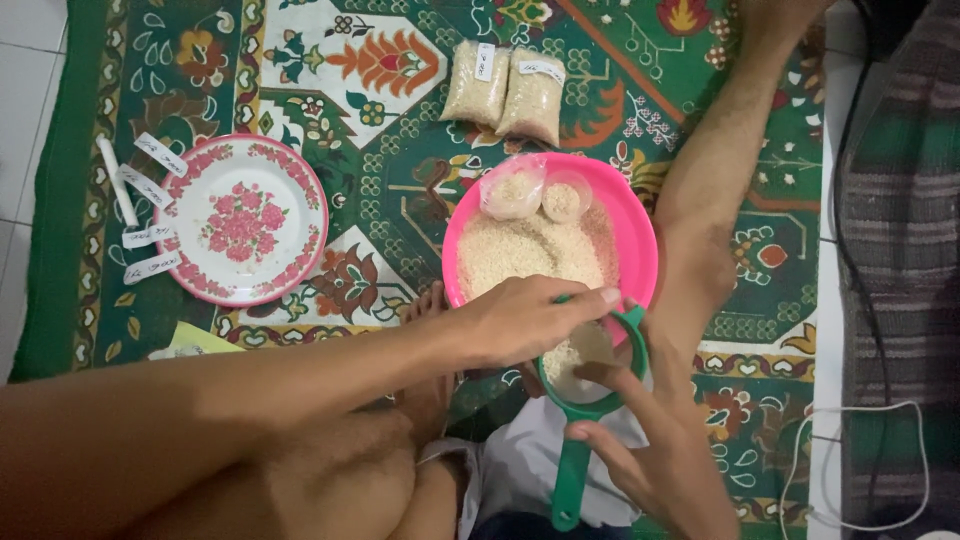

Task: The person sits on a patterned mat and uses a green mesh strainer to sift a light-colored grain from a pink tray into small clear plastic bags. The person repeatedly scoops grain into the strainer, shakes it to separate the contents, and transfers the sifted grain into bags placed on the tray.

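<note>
Left hand (525, 320) rests fingers-together over the green plastic strainer (590, 375), at 6 o'clock of the pink round plastic basin (640, 240) of rice; right hand (650, 455) pinches the strainer's handle.

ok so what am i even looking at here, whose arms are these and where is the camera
There is one picture, taken by a camera worn on a person's head and looking down, so the arms are the wearer's own. They sit on a green patterned rug with bare legs stretched out.

The right hand holds a green strainer by its handle. The left hand reaches across, fingers at the strainer's rim, where some pale grain lies.

Just behind is a pink bowl of the same grain, with a small clear bag and a small clear cup resting on the grain. Beyond it lie two filled, labelled bags.

To the left is a flowered plate with paper labels and a white marker beside it.
</note>
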